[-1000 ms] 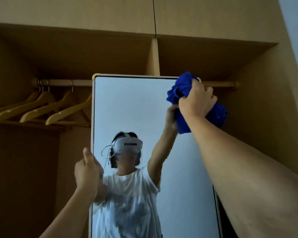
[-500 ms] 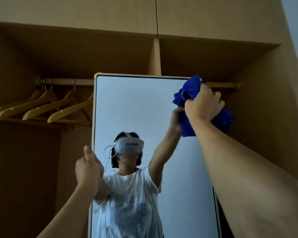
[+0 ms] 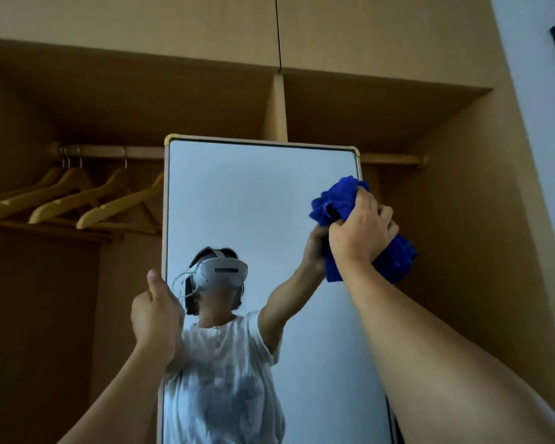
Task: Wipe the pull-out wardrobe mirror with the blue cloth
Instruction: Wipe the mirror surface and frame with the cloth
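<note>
- Mirror [image 3: 253, 203]: upright, pulled out in front of the open wardrobe [image 3: 446, 187].
- Right hand [image 3: 361, 233]: fist closed around bunched blue cloth [image 3: 335, 203], pressed to the glass at the mirror's upper right edge.
- Left hand [image 3: 156, 312]: wrapped around the mirror's left frame edge, thumb up.
- Wooden hangers [image 3: 77, 200]: on the rail, left.

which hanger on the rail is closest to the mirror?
The rightmost wooden hanger: its right tip reaches the mirror frame's left edge. The other hangers hang further left along the rail, clear of the frame.
</note>
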Available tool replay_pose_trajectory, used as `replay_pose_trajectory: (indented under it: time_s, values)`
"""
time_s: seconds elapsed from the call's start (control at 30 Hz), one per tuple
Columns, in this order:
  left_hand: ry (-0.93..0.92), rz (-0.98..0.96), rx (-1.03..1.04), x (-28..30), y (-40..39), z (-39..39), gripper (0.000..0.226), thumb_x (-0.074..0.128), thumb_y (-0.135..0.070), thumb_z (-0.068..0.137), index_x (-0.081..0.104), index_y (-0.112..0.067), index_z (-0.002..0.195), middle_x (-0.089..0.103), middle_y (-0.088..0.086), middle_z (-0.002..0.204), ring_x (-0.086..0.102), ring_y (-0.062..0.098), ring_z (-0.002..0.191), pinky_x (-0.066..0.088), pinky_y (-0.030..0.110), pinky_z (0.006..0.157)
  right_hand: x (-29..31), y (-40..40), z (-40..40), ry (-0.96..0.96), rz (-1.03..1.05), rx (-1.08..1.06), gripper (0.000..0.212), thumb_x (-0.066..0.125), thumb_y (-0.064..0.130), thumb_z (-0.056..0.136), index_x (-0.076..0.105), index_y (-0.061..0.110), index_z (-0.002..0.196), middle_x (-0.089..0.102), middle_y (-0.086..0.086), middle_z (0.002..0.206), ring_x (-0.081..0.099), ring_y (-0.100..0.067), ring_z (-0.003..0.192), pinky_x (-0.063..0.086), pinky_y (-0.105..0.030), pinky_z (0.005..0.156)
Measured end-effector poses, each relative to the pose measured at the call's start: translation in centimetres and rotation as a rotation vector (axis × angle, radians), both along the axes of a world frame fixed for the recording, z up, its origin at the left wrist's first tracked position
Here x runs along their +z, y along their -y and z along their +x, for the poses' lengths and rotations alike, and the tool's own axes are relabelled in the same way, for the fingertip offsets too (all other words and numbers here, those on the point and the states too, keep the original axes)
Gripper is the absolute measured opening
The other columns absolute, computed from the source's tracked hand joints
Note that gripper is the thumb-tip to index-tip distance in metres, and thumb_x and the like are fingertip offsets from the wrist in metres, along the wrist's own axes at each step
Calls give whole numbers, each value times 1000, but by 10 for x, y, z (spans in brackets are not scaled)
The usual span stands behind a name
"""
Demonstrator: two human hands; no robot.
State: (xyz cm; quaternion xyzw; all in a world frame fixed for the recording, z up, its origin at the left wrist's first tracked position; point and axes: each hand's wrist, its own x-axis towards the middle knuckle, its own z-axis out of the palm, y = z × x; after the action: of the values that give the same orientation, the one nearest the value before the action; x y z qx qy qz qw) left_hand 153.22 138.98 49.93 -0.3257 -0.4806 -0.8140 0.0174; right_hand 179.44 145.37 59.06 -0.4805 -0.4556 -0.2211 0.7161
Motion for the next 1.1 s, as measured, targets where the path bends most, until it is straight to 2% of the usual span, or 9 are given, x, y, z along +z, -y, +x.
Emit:
replay_pose_trajectory:
  time_s: [0.17, 0.33, 0.47, 0.6, 0.7, 0.8, 0.9, 0.97, 1.1]
  values:
    - [-5, 2, -1, -2, -3, -5, 56, 29, -51, 97, 50, -11, 64, 55, 12, 65, 54, 26, 62, 42, 35, 65, 29, 5, -1, 32, -36, 29, 61, 67, 13, 77, 44, 20, 133, 54, 2, 130, 44, -24, 115, 32, -44, 94]
    - [-3, -7, -3, -1, -5, -7, 59, 28, -52, 98, 51, -9, 64, 56, 13, 65, 57, 30, 65, 44, 38, 67, 15, 8, -23, 57, 60, 20, 59, 68, 13, 73, 49, 19, 128, 57, 1, 128, 47, -24, 112, 31, -42, 94]
    - [-22, 14, 23, -1, -2, -3, 58, 27, -50, 98, 46, -12, 59, 53, 10, 60, 52, 27, 59, 43, 38, 67, -3, 17, -63, 198, 160, 43, 63, 70, 12, 71, 52, 16, 131, 57, -2, 131, 49, -27, 112, 31, -43, 94]
    - [-28, 0, 37, -2, -4, -6, 58, 26, -52, 98, 47, -13, 60, 56, 11, 63, 55, 30, 63, 46, 40, 70, -16, 32, -93, 356, 234, 75, 66, 72, 10, 69, 53, 16, 132, 55, 0, 134, 50, -26, 113, 36, -43, 95]
    - [-10, 4, 28, -2, -9, -8, 60, 27, -54, 97, 47, -14, 56, 54, 9, 57, 54, 26, 57, 44, 35, 62, -32, 41, -113, 519, 339, 72, 61, 70, 7, 69, 58, 16, 128, 59, 1, 130, 55, -25, 106, 42, -42, 92]
    - [29, 1, 18, -2, -11, -7, 59, 28, -55, 96, 46, -16, 56, 53, 5, 54, 53, 22, 53, 41, 31, 57, -35, 45, -121, 604, 363, 90, 60, 68, 5, 70, 58, 16, 128, 59, 2, 130, 56, -25, 104, 43, -42, 91]
    - [26, 1, 6, -2, -11, -8, 58, 29, -54, 96, 47, -15, 58, 53, 7, 58, 53, 23, 56, 43, 35, 62, -21, 41, -111, 610, 296, 74, 65, 69, 8, 72, 52, 17, 134, 54, 2, 136, 51, -24, 111, 39, -41, 93]
    - [10, -12, -15, -1, -8, -9, 59, 29, -54, 96, 50, -12, 62, 55, 10, 63, 55, 26, 61, 43, 37, 66, -7, 38, -101, 534, 236, 57, 68, 71, 11, 73, 48, 18, 137, 52, 1, 138, 48, -24, 114, 35, -40, 94]
    - [-28, -2, -28, -1, -3, -5, 60, 28, -51, 98, 47, -8, 61, 52, 10, 60, 51, 25, 58, 39, 32, 57, 17, 34, -90, 429, 166, 19, 67, 68, 12, 76, 43, 19, 138, 49, 2, 140, 44, -24, 116, 31, -39, 95]
